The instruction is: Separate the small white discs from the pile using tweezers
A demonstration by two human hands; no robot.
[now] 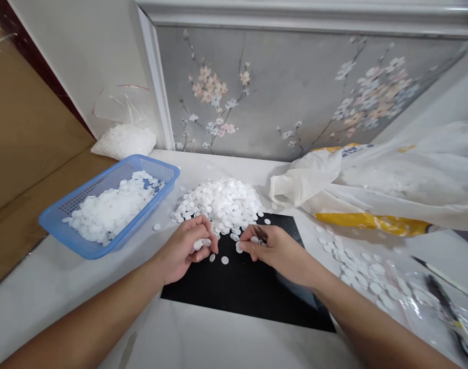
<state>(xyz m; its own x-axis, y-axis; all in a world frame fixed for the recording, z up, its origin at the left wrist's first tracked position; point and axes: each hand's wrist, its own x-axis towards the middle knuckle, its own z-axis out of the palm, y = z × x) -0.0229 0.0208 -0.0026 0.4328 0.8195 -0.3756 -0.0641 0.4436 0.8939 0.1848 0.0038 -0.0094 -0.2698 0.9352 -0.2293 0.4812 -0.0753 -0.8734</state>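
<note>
My left hand (183, 248) is curled around several small white discs (202, 244) that show between its fingers. My right hand (280, 251) pinches a white disc (239, 247) between thumb and fingertip. More discs show inside its fingers, along with a thin dark piece (260, 233) whose kind I cannot make out. Both hands hover over a black mat (241, 292), where a few loose discs (225, 260) lie between them. Just beyond the fingertips, a heap of white discs (228, 197) spills onto the mat's far edge.
On the left stands a blue plastic basket (103, 252) holding many discs. Behind it leans a clear bag (124, 141) of white pieces. At right lie a large white plastic bag (403, 179), scattered discs (357, 266) and a black pen-like tool (439, 292). A framed flower panel (272, 92) closes off the back.
</note>
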